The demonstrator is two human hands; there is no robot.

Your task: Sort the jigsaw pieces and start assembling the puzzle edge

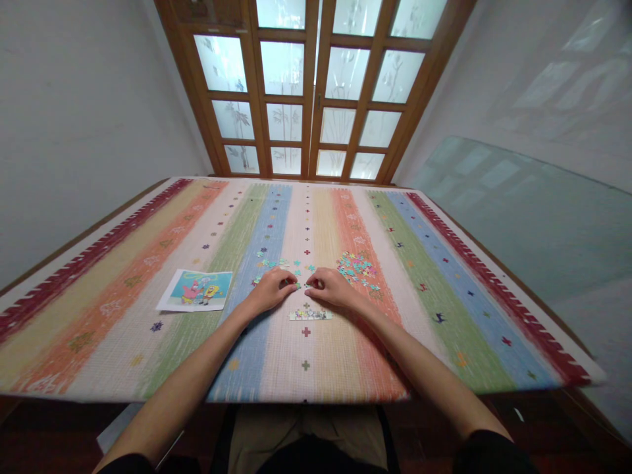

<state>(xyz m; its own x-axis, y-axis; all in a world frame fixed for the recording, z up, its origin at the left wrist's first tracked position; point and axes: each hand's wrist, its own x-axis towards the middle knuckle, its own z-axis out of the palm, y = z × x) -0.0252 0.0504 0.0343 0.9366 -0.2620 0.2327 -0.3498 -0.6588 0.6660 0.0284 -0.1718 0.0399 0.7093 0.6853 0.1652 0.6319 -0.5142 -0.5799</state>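
My left hand [270,289] and my right hand [330,287] rest close together on the striped tablecloth [148,316], fingertips almost meeting. Each pinches a small jigsaw piece [302,285] between thumb and fingers where the hands meet. Just in front of my hands lies a short joined row of puzzle pieces [310,315]. A heap of loose turquoise and pink pieces [356,266] lies right of my right hand. A few scattered pieces [276,263] lie beyond my left hand.
A printed cartoon reference picture [196,289] lies flat to the left of my left hand. A glass sheet [533,217] leans against the right wall. Wooden glazed doors [311,92] stand behind the table. The table's front edge is near my body.
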